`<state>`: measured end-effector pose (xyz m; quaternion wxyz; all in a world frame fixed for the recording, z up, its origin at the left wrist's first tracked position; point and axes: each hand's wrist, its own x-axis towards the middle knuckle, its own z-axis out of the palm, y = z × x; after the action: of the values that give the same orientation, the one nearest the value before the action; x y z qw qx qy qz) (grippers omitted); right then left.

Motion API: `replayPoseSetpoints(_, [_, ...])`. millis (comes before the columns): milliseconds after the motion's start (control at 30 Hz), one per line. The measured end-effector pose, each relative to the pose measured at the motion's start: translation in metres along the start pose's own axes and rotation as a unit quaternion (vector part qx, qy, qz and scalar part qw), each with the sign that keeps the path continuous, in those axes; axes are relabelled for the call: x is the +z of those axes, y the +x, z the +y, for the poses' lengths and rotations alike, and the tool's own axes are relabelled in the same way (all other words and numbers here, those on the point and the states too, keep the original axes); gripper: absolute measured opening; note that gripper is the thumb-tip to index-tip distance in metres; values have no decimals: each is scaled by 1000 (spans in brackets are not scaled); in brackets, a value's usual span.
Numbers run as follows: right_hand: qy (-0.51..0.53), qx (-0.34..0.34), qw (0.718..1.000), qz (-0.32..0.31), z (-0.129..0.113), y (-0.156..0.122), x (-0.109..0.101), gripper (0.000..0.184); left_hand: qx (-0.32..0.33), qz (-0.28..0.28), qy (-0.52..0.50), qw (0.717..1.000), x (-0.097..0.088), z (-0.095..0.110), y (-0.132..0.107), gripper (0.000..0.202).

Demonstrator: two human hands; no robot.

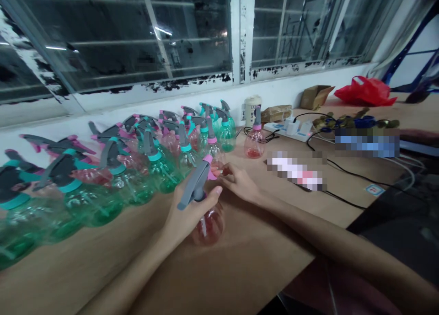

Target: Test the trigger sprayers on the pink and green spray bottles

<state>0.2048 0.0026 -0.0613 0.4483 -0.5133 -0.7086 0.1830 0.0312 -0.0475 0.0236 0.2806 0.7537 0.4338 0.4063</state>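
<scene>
A pink-tinted transparent spray bottle (210, 226) stands on the table in front of me, with a grey head and pink nozzle and trigger. My left hand (181, 212) is closed round its neck, thumb on the near side, just under the grey head. My right hand (244, 183) is beside the pink trigger, thumb and fingers drawn together in a pinch. What lies between those fingertips is too small to make out. Just beyond the hands, another pink-collared spray bottle (213, 149) stands close to a green one (185, 156).
Rows of green and pink spray bottles (132, 187) fill the left side along the wall. A single pink bottle (254, 143) stands farther back near a paper cup (253, 107). To the right are a power strip (290, 130), black cables, a blurred-out phone-like object (295, 171) and a red bag (365, 92).
</scene>
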Motion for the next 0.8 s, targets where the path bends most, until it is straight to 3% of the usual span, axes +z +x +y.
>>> replayPoseSetpoints(267, [29,21,996,-84,-8,-49,-25,30,44,-26,4,999,0,-9,3,28])
replayPoseSetpoints(500, [40,-19,980,-192,-56,-74,-37,69,57,-40,-6,998,0,-14,4,25])
replayPoseSetpoints(633, [47,-12,981,-186,-83,-78,-28,78,66,-30,-23,997,0,-12,-1,18])
replayPoseSetpoints(800, [28,37,994,-96,-99,-85,-8,84,67,-32,-51,996,-1,-3,-7,15])
